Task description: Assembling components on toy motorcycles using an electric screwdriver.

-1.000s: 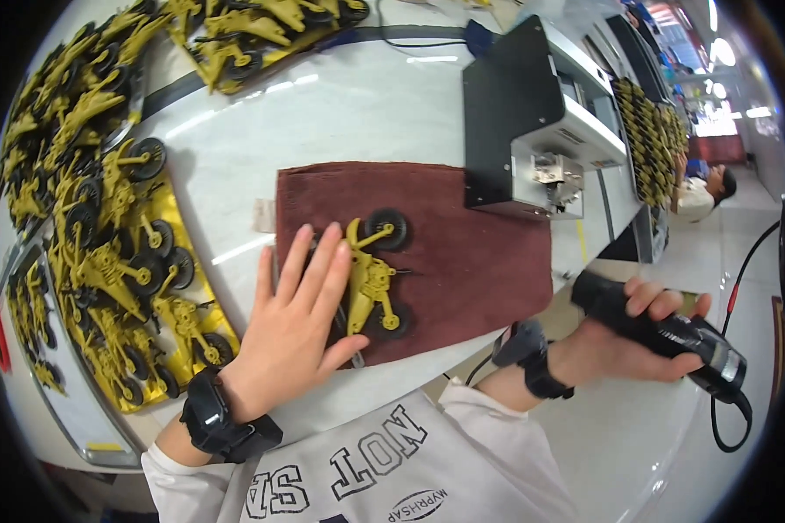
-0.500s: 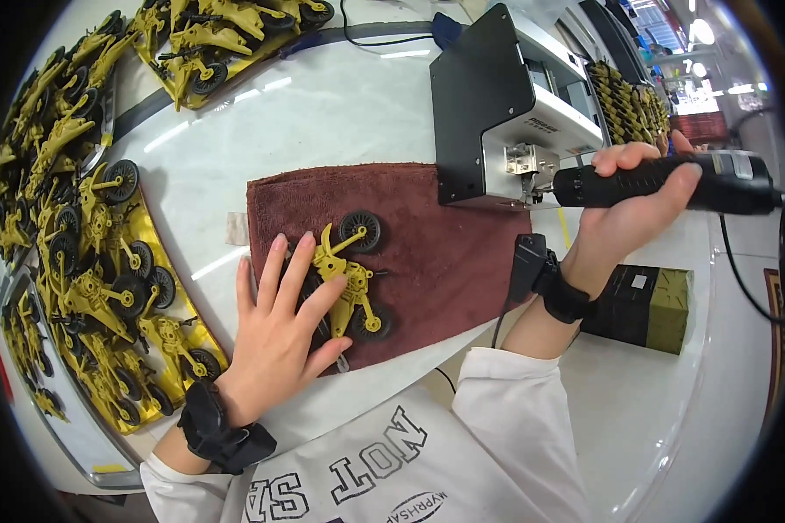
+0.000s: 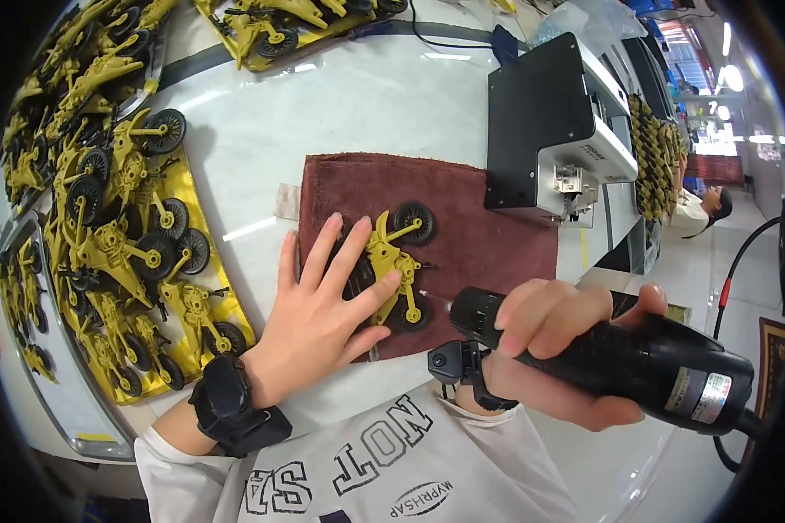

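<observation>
A yellow toy motorcycle (image 3: 394, 261) with black wheels lies on a dark red cloth (image 3: 488, 235) on the white table. My left hand (image 3: 323, 305) presses flat on it, fingers spread over its body. My right hand (image 3: 549, 349) grips a black electric screwdriver (image 3: 619, 353), held level, its bit tip pointing left at the toy's lower wheel, close to or touching it.
A black and white box machine (image 3: 549, 122) stands behind the cloth. Several yellow toy motorcycles lie heaped in a tray (image 3: 113, 235) at the left and more (image 3: 279, 22) at the back. Another person (image 3: 702, 209) sits far right. A cable (image 3: 741, 261) runs from the screwdriver.
My right hand has brought the screwdriver down from near the box machine to the toy's lower wheel. My left hand stays pressed on the toy.
</observation>
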### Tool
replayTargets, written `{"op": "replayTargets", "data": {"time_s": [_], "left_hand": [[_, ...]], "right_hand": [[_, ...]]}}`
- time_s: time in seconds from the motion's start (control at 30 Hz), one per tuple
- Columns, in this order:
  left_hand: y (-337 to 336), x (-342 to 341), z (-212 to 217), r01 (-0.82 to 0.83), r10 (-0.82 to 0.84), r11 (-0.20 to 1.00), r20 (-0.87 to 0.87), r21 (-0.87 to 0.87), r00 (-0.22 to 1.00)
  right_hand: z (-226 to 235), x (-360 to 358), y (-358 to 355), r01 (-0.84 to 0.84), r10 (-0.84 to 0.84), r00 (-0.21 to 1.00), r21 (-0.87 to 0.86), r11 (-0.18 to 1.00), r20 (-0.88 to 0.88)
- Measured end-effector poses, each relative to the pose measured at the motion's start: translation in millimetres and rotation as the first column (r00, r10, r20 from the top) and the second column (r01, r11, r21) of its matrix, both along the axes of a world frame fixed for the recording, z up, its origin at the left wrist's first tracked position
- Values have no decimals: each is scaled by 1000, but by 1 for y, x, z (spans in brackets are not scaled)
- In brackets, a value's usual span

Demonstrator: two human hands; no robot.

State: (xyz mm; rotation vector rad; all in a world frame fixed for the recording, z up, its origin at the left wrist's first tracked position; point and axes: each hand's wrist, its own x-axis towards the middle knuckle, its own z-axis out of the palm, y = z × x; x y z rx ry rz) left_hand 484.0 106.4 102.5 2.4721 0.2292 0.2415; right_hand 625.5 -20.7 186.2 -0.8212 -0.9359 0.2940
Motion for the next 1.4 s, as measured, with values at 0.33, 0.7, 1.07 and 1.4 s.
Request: {"op": "replayTargets", "data": {"time_s": [0.33,0.7,1.07,1.4], "left_hand": [[-1,-2,-3,-4,4,1000,34,-4,999],[1,-4,-4,0,2,999,49,-44,999],[2,-4,-4,-7,11,999,88,-54,996],[1,6,21,65,-52,996,205,-59,977]], "right_hand": [[-6,7,49,40,-40,990,3,999,135],[-18,1,58,-78,90,993,-150,986,76],[-25,4,59,-27,85,980,-304,952,180],[-5,8,29,-63,56,961,18,998,271]]}}
